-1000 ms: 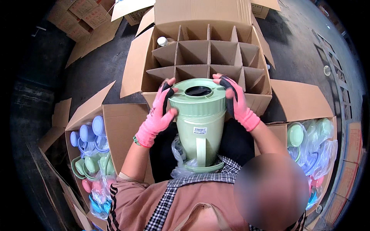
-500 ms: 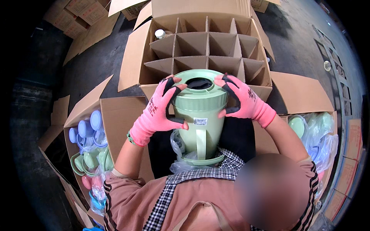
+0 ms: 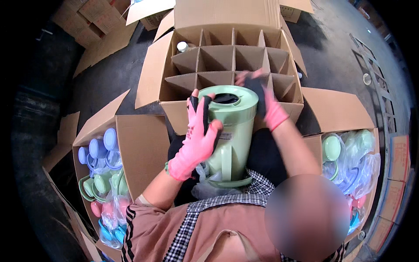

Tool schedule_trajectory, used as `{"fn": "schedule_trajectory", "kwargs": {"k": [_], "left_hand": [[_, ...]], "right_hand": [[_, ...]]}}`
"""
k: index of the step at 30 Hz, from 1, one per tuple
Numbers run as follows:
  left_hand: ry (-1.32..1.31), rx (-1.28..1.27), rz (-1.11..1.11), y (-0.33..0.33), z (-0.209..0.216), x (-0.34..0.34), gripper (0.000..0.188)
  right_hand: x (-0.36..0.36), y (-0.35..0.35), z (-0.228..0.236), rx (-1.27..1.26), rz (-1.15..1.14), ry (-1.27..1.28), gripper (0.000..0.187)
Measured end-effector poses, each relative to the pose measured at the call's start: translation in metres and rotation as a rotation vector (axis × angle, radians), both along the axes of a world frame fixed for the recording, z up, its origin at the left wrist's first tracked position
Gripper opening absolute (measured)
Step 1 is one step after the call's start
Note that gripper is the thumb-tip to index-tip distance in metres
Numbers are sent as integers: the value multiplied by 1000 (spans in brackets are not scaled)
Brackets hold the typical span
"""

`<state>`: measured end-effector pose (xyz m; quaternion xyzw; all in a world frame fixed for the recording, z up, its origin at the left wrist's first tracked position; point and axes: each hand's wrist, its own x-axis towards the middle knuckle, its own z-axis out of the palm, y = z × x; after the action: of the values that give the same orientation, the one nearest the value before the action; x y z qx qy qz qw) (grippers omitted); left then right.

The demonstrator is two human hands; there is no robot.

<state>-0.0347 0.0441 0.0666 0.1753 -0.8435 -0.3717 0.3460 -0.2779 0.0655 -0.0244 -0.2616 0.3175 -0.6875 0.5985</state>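
Observation:
A light green plastic jug (image 3: 235,139) stands upright in my lap, its handle toward me. A wide ring with a dark round opening sits on its top, and a label is stuck below the rim. My left hand (image 3: 198,135), in a pink glove with black finger parts, grips the jug's upper left side, fingertips at the rim. On the far right side of the rim is my right hand (image 3: 262,96), gloved alike and smeared by motion; whether it touches the jug I cannot tell. A clear plastic bag (image 3: 207,190) is bunched around the jug's base.
Ahead stands an open carton (image 3: 183,109) with cardboard dividers; a white-capped bottle (image 3: 183,46) sits in its far left cell. Open boxes of bagged coloured plastic ware, a left box (image 3: 144,148) and a right box (image 3: 340,107), flank me. Stacked cartons (image 3: 94,19) stand at far left.
My right hand has left the jug's right side and moved farther away, over the rim's far edge. My left hand has turned and come slightly nearer, still on the jug.

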Motion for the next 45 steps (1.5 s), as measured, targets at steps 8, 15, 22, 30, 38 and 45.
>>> {"fn": "schedule_trajectory", "kwargs": {"k": [8,15,22,30,38,45], "left_hand": [[121,728,346,-59,-31,3,39],[245,1312,196,-102,-96,19,37],[96,295,483,-30,-40,-13,41],[31,353,494,-25,-44,-14,41],[505,1762,-588,-70,-76,-2,46],[396,1534,-473,-40,-54,1,45]], "right_hand": [[59,41,65,218,-489,358,55],[111,49,43,153,-418,685,39],[53,16,11,173,-256,-111,32],[48,10,44,398,-693,179,31],[71,70,87,206,-274,1060,28],[80,38,188,-447,765,2038,24]]}}
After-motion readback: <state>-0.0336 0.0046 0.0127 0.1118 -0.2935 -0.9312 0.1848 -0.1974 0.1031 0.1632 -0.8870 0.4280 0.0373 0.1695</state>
